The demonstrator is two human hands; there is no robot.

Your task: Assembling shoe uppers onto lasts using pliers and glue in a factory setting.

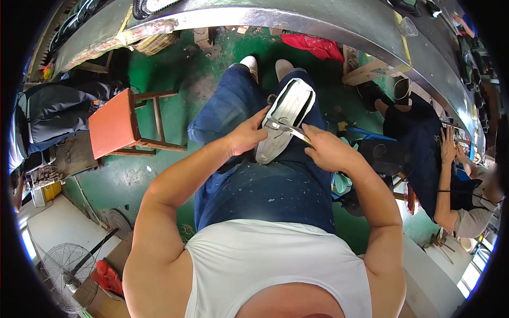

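Observation:
A white unfinished shoe (275, 143) rests along my lap and right thigh, its underside facing up and its wider end pointing away from me. Dark strips show inside its pale rim. My left hand (250, 131) is closed on the shoe's left edge, thumb near the middle. In my right hand (327, 147) is a pair of metal pincers (291, 130), lying across the shoe. Their head meets the shoe close to my left fingers; whether the jaws grip material there is too small to tell. A thin cord or wire curls over the underside.
A long metal-edged workbench (254, 17) curves across the far side. To my left stands a wooden stool (112, 124) with an orange-brown seat; a wire fan (69, 273) is behind it. A co-worker (450, 180) sits at the right. Red cloth (315, 46) lies under the bench.

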